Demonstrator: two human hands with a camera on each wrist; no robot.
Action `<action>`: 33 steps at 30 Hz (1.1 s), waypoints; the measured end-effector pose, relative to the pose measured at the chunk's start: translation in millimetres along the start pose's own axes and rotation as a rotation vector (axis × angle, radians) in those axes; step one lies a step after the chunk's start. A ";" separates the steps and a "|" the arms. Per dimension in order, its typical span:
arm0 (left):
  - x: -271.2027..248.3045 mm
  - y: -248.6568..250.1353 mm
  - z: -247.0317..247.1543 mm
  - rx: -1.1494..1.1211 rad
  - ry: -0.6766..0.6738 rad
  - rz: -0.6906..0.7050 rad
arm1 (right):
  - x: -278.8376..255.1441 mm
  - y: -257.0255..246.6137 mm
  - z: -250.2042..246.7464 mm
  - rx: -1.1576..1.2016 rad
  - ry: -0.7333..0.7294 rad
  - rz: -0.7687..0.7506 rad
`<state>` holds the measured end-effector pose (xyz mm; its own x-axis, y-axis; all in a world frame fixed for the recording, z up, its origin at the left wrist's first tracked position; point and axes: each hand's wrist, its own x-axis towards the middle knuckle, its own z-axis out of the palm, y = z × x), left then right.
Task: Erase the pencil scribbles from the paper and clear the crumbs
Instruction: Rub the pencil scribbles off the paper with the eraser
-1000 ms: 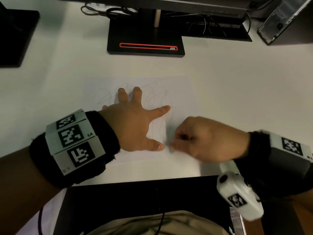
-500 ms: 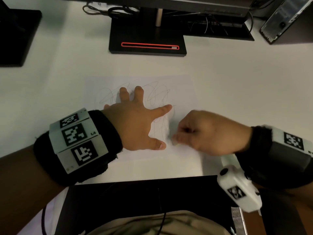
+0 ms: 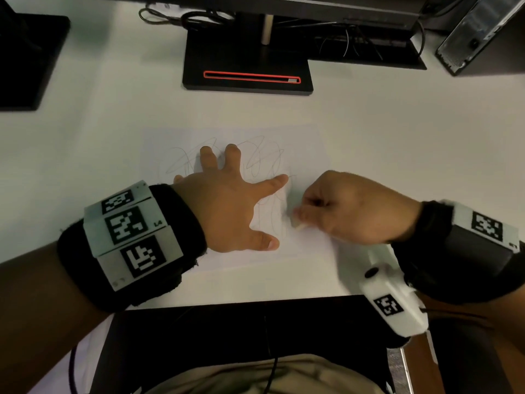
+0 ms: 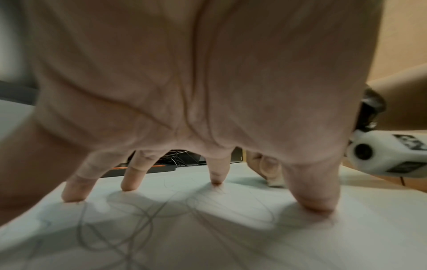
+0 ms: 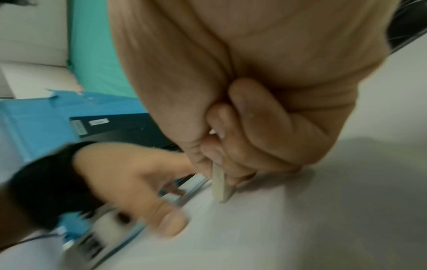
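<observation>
A white sheet of paper (image 3: 306, 143) with grey pencil scribbles (image 3: 261, 160) lies on the white desk. My left hand (image 3: 227, 200) is spread flat on the sheet, and its fingertips (image 4: 215, 180) press the paper down. My right hand (image 3: 349, 209) pinches a small pale eraser (image 3: 298, 225) between thumb and fingers at the sheet's right part. The eraser's (image 5: 219, 184) lower end touches the paper beside the left thumb. Scribbles (image 4: 129, 224) run under and around the left hand.
A black monitor base (image 3: 247, 66) with a red-edged slot stands behind the paper. Another dark base (image 3: 28, 58) sits far left, a computer case (image 3: 480, 32) far right. Cables (image 3: 184, 15) lie at the back. The desk's near edge (image 3: 241, 304) lies just below the hands.
My right hand with the eraser has moved up the sheet, away from the near edge and toward the left forefinger. The left hand has stayed put on the paper.
</observation>
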<state>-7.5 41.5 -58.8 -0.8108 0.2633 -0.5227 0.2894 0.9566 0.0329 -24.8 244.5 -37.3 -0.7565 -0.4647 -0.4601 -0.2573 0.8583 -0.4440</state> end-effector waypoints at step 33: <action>-1.3 2.9 -3.9 -0.006 -0.042 -0.008 | 17.4 6.5 -15.7 0.047 0.042 0.063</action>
<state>-7.6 44.5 -54.7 -0.7910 0.2500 -0.5584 0.2798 0.9595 0.0332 -49.0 245.5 -36.1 -0.7953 -0.3998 -0.4557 -0.1808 0.8740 -0.4511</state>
